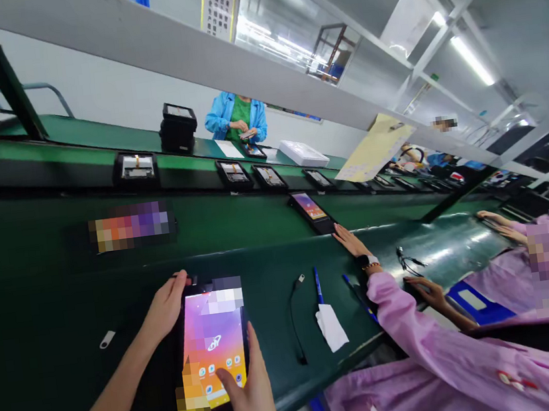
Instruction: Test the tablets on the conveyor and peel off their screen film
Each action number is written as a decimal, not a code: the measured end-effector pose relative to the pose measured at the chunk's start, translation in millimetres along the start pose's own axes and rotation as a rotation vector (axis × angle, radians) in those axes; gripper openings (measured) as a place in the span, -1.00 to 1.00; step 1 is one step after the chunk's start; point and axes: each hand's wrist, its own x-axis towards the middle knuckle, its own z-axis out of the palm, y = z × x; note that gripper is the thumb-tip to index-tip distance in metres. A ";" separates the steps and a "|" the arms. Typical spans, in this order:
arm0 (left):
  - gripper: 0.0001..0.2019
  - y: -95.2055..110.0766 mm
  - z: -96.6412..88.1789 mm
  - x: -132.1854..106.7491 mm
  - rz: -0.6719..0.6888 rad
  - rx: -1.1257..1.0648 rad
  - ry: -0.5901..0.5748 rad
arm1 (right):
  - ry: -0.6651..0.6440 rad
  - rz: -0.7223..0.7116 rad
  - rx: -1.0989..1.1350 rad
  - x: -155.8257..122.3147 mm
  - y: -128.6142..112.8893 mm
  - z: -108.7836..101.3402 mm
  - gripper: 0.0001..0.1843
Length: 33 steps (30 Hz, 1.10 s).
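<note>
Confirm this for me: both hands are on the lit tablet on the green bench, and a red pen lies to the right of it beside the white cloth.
Wrong in one respect: the pen is blue, not red, as the head view shows. The rest stands: the left hand and right hand are on the lit tablet on the green bench, with the white cloth beside the pen.

Orange-to-purple tablet screen (214, 346), dark green table (42, 314), pink sleeve (419, 328), blue pen (317, 285), white cloth (332, 326)

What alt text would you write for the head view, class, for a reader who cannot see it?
A person's left hand grips the top edge of a lit tablet on a green bench while the right hand thumbs its screen. A co-worker's hand in a pink sleeve reaches toward another tablet.
</note>
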 end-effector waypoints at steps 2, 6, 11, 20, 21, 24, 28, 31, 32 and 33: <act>-0.41 -3.0 5.5 -7.1 -0.056 -0.213 -0.055 | -0.050 0.017 0.113 2.8 0.6 -4.2 -0.24; -0.35 -5.3 20.9 -19.6 -0.352 -0.620 -0.244 | -0.090 0.091 0.241 6.4 -0.5 -14.2 -0.36; -0.44 -5.1 28.4 -26.6 -0.349 -0.813 -0.216 | -0.194 0.051 0.144 5.2 -4.4 -26.9 -0.35; -0.44 -10.2 28.9 -26.3 -0.330 -0.866 -0.111 | -0.335 -0.004 0.016 -10.2 -0.1 -42.0 -0.23; -0.43 -11.4 29.2 -25.8 -0.328 -0.872 -0.120 | -0.331 -0.011 -0.003 -11.2 0.0 -41.4 -0.22; -0.41 -13.6 29.2 -25.6 -0.306 -0.872 -0.149 | -0.313 -0.009 -0.039 -12.9 0.6 -38.4 -0.21; -0.42 -13.7 29.1 -26.2 -0.273 -0.857 -0.152 | -0.309 0.008 -0.033 -14.6 3.1 -35.5 -0.18; -0.43 -14.9 29.9 -25.3 -0.272 -0.870 -0.154 | -0.301 0.011 -0.030 -15.5 5.0 -35.4 -0.16; -0.44 -15.7 30.3 -24.8 -0.274 -0.879 -0.152 | -0.302 0.011 -0.023 -15.6 5.3 -35.9 -0.18; -0.44 -16.6 30.6 -24.5 -0.277 -0.887 -0.152 | -0.308 0.011 -0.011 -15.5 5.4 -36.6 -0.21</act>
